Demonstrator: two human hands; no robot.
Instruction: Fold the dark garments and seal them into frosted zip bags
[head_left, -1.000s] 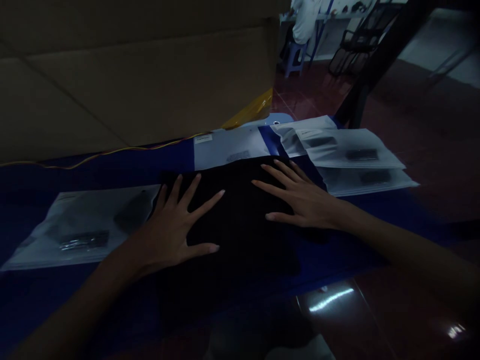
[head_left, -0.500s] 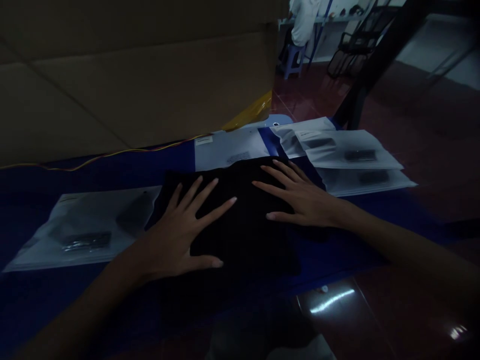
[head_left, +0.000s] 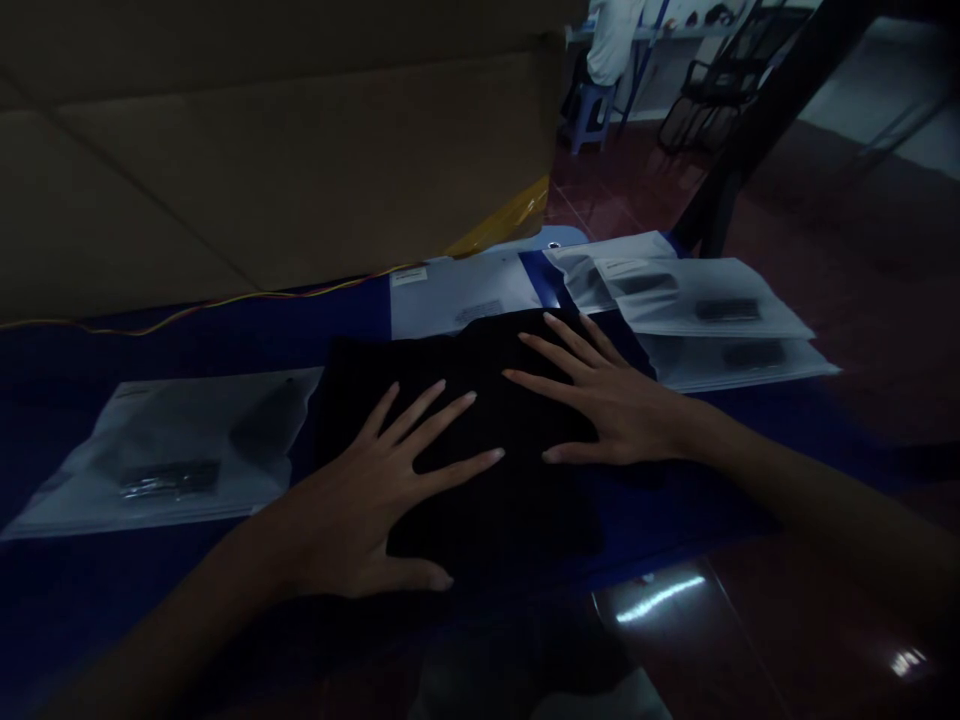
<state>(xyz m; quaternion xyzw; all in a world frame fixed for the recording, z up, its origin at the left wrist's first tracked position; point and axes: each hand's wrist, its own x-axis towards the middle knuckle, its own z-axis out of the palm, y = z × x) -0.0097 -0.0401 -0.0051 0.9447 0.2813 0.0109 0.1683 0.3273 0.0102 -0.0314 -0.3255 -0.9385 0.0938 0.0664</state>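
A black cloth item (head_left: 495,510) lies flat on the blue table surface (head_left: 300,325), its folds hard to make out in the dim light. My left hand (head_left: 367,510) rests on its left part, palm down, fingers spread. On the upper right part lies my right hand (head_left: 615,400), also flat with the fingers apart. Neither hand grips anything. Left of the cloth is a frosted plastic bag (head_left: 195,430) with a dark item inside. More frosted bags (head_left: 705,300) overlap at the right, and another pale bag (head_left: 450,295) lies behind the cloth.
A large cardboard box (head_left: 285,180) stands behind the table, with yellow tape (head_left: 510,220) at its corner. A thin yellow and red cord (head_left: 300,291) runs along its base. Farther back are a person on a blue stool (head_left: 592,110), a black chair (head_left: 727,80) and a dark slanted post (head_left: 772,110).
My left hand has slid toward me and slightly right across the cloth. My right hand has shifted only a little, its fingers still spread. The camera view has moved slightly.
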